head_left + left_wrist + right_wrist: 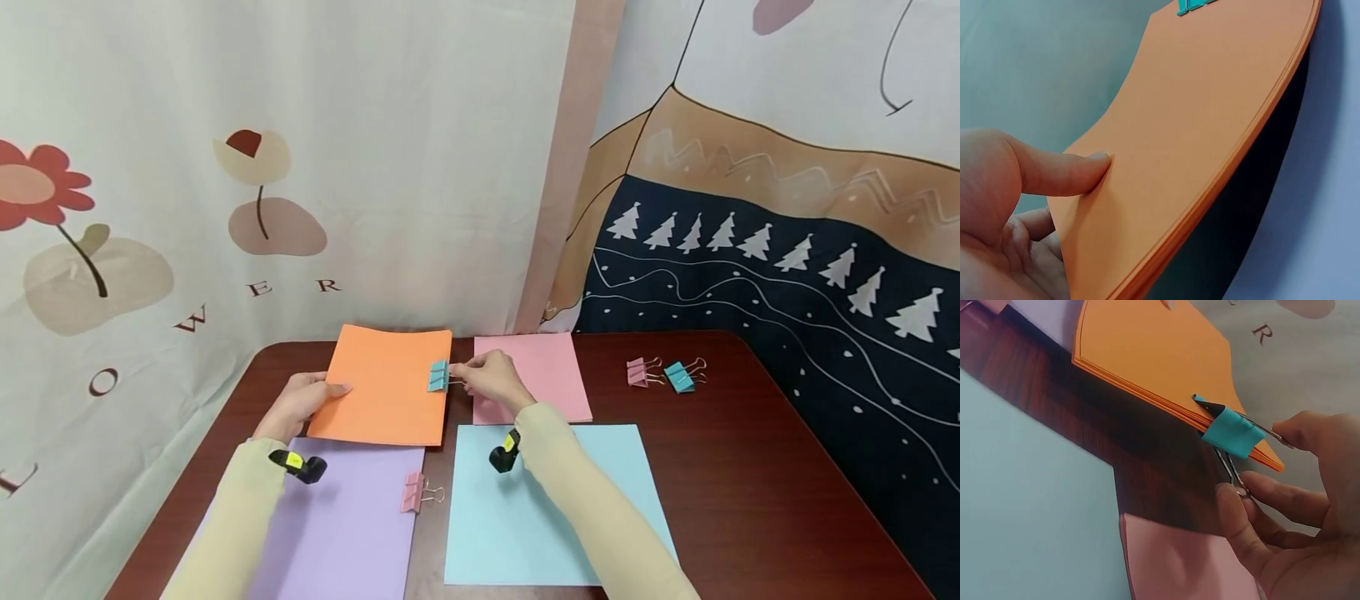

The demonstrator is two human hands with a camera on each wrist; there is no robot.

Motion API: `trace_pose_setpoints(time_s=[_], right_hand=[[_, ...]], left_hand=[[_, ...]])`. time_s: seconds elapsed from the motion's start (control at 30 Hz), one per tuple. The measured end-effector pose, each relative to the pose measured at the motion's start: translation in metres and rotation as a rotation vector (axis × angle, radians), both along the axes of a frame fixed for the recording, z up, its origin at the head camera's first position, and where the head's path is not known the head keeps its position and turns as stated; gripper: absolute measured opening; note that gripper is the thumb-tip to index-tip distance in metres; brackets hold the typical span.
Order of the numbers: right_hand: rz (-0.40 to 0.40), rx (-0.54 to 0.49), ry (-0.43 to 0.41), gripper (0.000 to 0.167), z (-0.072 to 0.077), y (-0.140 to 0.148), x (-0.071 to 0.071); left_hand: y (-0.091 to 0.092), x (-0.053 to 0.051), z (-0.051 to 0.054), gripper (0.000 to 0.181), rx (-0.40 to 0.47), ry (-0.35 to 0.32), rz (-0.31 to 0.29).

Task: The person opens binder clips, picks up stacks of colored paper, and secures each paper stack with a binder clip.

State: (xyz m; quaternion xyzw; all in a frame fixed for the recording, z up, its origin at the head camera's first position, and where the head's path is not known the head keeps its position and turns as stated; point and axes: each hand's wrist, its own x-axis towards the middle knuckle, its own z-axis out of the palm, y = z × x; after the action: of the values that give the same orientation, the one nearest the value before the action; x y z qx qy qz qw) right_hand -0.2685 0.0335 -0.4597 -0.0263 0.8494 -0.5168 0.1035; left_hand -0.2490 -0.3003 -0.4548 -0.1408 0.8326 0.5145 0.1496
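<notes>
A stack of orange paper [386, 387] is held up off the table, tilted, its sheet edges fanned slightly. My left hand [297, 403] pinches its left edge, thumb [1069, 173] on top and fingers behind. At the right edge sits a teal binder clip [1234, 432], straddling the sheets. My right hand [491, 377] holds this clip by its wire handles, the thumb on the upper handle and fingertips against the lower one. In the right wrist view one lip of the clip stands a little off the top sheet.
Purple paper [345, 525] with a pink binder clip [412, 492] on its right edge lies at front left. Light blue paper [540, 533] lies under my right forearm, pink paper [555, 375] behind it. Another pink clip [639, 372] and a teal clip [680, 377] rest at the right. Curtains hang behind the table.
</notes>
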Motion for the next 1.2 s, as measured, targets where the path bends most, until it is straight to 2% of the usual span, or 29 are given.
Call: trace_pose_setpoints(time_s=[0.23,0.4,0.6,0.87,1.0,1.1,1.13,1.2], right_hand=[[-0.009,-0.028,-0.023,0.045,-0.003,-0.019,-0.008],[-0.036,-0.012,-0.033,0.050,-0.006,-0.030,-0.018],[-0.013,0.011,-0.020,0.044,-0.011,-0.043,-0.026],[0.001,0.088,-0.007,0.043,-0.015,-0.057,-0.031],[0.023,0.128,0.011,0.044,-0.016,-0.063,-0.033],[0.026,0.142,0.011,0.044,-0.018,-0.066,-0.035],[0.026,0.144,0.003,0.044,-0.018,-0.067,-0.036],[0.026,0.148,-0.004,0.045,-0.019,-0.068,-0.037]], left_hand=[[-0.013,-0.006,0.005,0.071,-0.003,-0.015,0.011],[-0.019,-0.012,0.006,0.070,-0.053,-0.017,0.007],[-0.029,-0.018,0.003,0.071,-0.108,-0.017,0.011],[-0.037,-0.020,-0.004,0.082,-0.145,-0.039,0.018],[-0.041,-0.019,-0.011,0.064,-0.239,0.016,0.016],[-0.042,-0.020,-0.015,0.028,-0.301,0.072,0.019],[-0.041,-0.020,-0.016,0.025,-0.324,0.090,0.021],[-0.040,-0.021,-0.016,0.031,-0.365,0.113,0.023]])
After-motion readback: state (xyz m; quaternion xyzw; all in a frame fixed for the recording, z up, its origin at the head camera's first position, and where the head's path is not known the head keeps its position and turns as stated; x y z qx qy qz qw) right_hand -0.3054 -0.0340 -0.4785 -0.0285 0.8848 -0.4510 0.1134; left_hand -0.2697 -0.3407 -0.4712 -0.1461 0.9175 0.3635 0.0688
